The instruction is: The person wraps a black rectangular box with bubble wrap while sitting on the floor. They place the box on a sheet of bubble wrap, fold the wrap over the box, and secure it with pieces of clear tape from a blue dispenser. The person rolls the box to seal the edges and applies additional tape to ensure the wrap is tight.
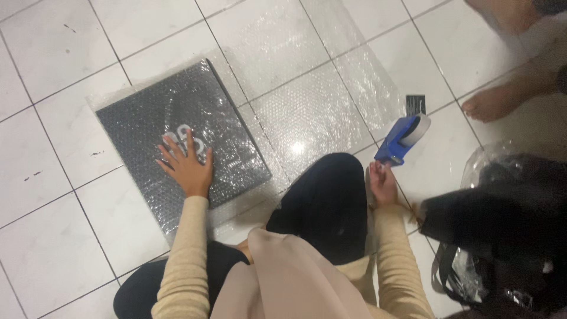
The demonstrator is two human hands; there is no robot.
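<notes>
The flat black box (177,133), wrapped in bubble wrap (307,106), lies on the tiled floor (53,236). The left hand (188,165) presses it, fingers spread wide. The right hand (383,183) holds a blue tape dispenser (401,139). The box seems stiff and the wrap probably slippery; its edges give the better hold.

Bubble-wrapped dark flat box (177,127); small black label (415,104) on floor.

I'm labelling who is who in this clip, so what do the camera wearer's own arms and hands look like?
Both arms are in long, close-fitting ribbed knit sleeves of pale beige that reach the wrists. The left hand and the right hand are bare: no gloves, and no rings, watch or bracelets that I can make out. A light pinkish-beige cloth hangs down between the arms.
</notes>
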